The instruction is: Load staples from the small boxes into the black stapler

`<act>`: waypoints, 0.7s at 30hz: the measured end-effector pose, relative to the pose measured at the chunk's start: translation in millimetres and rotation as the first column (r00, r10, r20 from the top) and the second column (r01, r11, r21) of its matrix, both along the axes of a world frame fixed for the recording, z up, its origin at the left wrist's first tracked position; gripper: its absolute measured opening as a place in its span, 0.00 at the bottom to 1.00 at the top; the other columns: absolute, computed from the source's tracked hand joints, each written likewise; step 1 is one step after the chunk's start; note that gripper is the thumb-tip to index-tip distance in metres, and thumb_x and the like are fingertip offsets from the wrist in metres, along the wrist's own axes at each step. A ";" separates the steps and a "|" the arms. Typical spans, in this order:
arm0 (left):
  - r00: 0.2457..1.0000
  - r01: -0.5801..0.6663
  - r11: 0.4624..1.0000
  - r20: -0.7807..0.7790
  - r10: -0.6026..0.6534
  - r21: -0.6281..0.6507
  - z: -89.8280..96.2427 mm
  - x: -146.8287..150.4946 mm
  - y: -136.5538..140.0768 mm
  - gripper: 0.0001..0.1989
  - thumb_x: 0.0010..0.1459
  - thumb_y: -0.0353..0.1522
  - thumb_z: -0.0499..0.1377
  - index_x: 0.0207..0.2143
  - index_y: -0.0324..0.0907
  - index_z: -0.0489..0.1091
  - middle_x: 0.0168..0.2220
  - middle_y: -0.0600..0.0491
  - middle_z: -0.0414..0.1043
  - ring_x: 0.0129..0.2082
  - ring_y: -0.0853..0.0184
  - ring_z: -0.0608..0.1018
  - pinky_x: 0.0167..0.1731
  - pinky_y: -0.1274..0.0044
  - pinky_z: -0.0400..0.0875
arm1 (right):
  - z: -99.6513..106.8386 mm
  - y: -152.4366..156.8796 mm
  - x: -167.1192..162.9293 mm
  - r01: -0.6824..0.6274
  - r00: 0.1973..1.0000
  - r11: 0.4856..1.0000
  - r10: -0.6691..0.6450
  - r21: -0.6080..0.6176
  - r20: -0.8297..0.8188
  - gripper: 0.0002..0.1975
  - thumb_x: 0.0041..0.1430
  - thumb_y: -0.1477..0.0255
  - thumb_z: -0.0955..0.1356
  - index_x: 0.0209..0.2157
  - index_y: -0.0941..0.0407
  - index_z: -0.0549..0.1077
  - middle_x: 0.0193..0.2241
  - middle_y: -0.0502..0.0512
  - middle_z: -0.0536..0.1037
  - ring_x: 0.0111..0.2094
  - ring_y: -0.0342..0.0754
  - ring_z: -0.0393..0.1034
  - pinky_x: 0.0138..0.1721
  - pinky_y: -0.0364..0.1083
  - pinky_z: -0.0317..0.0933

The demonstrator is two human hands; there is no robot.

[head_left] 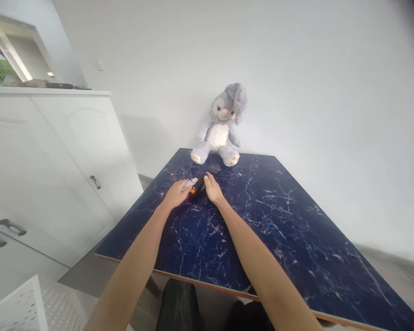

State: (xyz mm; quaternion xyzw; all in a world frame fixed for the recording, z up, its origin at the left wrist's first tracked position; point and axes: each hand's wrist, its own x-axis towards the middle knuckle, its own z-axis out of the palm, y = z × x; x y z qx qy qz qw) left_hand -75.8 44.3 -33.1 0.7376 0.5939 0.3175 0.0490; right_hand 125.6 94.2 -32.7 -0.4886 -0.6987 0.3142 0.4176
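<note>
Both hands meet over the far middle of the blue marbled table point(262, 220). My left hand point(177, 193) is closed around a small item with a white printed face point(190, 184) and an orange part at its lower end. Against it lies a dark, black object point(199, 186), with my right hand point(213, 188) gripping its right side. Whether the white-faced piece and the black one are joined I cannot tell. The fingers hide much of both, and their exact kind is too small to make out.
A grey plush rabbit point(218, 133) sits at the table's far edge against the white wall. On the left stands a white cabinet point(72, 138) with dark handles and things on top. A white perforated basket point(37, 308) is at the lower left.
</note>
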 end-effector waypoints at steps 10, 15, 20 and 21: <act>0.994 -0.024 0.999 0.108 0.029 -0.047 8.0 4.7 -1.2 0.21 0.64 0.37 0.53 0.56 0.43 0.71 0.56 0.46 0.74 0.55 0.54 0.75 0.56 0.66 0.67 | -9.2 -18.6 7.6 -0.103 0.988 0.993 0.096 0.050 0.118 0.33 0.55 0.80 0.63 0.63 0.53 0.61 0.53 0.54 0.77 0.55 0.49 0.72 0.59 0.49 0.61; 0.986 -0.067 0.998 0.153 0.064 0.015 7.7 4.7 -0.6 0.19 0.62 0.37 0.57 0.54 0.44 0.73 0.54 0.47 0.75 0.54 0.54 0.76 0.56 0.65 0.67 | -10.3 -19.2 9.8 -0.135 0.989 0.989 0.130 0.066 0.073 0.31 0.54 0.81 0.64 0.60 0.53 0.64 0.51 0.55 0.78 0.54 0.48 0.73 0.58 0.47 0.63; 0.915 -0.118 0.993 0.391 0.098 0.029 1.2 2.0 6.1 0.19 0.57 0.37 0.62 0.50 0.43 0.74 0.49 0.47 0.78 0.50 0.57 0.78 0.54 0.67 0.70 | -8.2 -19.6 9.8 -0.118 0.989 0.989 0.109 0.092 0.096 0.28 0.54 0.79 0.66 0.58 0.55 0.67 0.48 0.56 0.79 0.51 0.50 0.74 0.56 0.48 0.64; 0.888 -0.120 0.993 0.449 0.098 0.021 -0.5 0.9 8.5 0.19 0.56 0.37 0.62 0.50 0.42 0.74 0.48 0.47 0.78 0.49 0.58 0.79 0.53 0.67 0.70 | -7.8 -19.9 9.8 -0.112 0.989 0.989 0.101 0.096 0.108 0.28 0.54 0.78 0.67 0.58 0.55 0.68 0.48 0.56 0.79 0.50 0.50 0.74 0.55 0.48 0.65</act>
